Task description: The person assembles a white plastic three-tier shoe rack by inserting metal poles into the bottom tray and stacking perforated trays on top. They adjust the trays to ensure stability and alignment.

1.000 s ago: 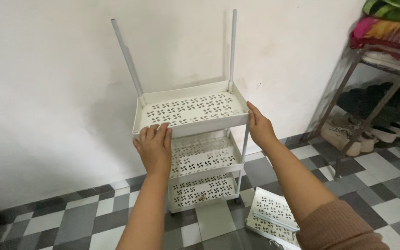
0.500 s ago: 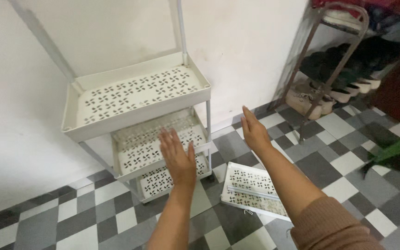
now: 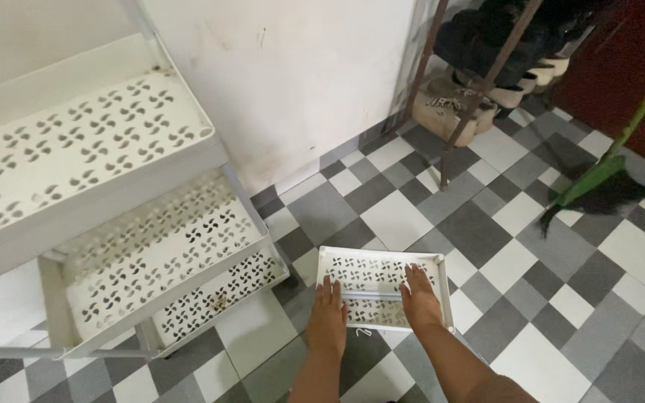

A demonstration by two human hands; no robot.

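A white perforated tray (image 3: pixel 382 277) lies flat on the checkered floor with a white rod across it. My left hand (image 3: pixel 328 307) rests on the tray's near left edge, fingers spread. My right hand (image 3: pixel 417 292) lies on the tray's near right part, touching the rod; whether it grips is unclear. To the left stands a white three-tier cart (image 3: pixel 76 194) with perforated shelves, apart from both hands.
A white wall (image 3: pixel 293 67) runs behind the cart. A metal shoe rack (image 3: pixel 479 82) with shoes stands at the upper right. A green broom (image 3: pixel 606 164) leans at the right over the grey and white tiles (image 3: pixel 502 231).
Both hands left the cart's top shelf, dropped down and to the right, and now rest on the loose tray on the floor. The view has tilted down.
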